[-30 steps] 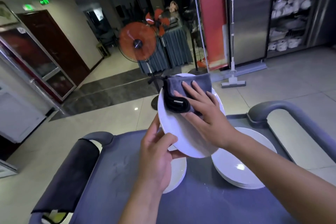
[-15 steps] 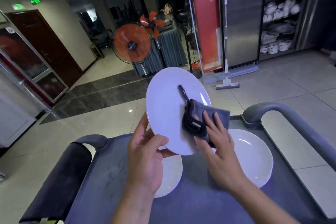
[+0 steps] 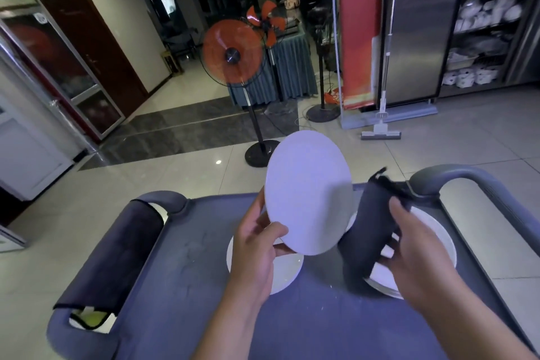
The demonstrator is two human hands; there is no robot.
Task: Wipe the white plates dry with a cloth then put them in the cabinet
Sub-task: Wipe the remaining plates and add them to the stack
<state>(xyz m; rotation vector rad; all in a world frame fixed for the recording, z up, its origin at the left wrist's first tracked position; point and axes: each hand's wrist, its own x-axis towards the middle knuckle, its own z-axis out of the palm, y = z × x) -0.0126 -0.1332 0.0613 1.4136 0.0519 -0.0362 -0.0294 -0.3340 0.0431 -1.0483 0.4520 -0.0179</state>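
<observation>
Left hand (image 3: 257, 245) is pinching the white plate (image 3: 308, 193) at its lower rim, tilting it up over the cart (image 3: 187, 257) so a face is exposed for wiping. Right hand (image 3: 415, 240) is gripping the dark cloth (image 3: 369, 231) just beside the plate, not touching it. More plates (image 3: 438, 231) are waiting on the cart below; cabinet (image 3: 485, 35) is standing well apart.

The held white plate (image 3: 308, 193) covers part of the left hand (image 3: 257, 245)'s fingers and the near edge of the stack of plates (image 3: 432, 240), which the hanging grey cloth (image 3: 366, 231) and right hand (image 3: 415, 245) also hide in part. Both forearms and the cart (image 3: 187, 286)'s near end run off the bottom edge. The crockery in the open cabinet (image 3: 485, 38) is too small and dim to tell apart.
</observation>
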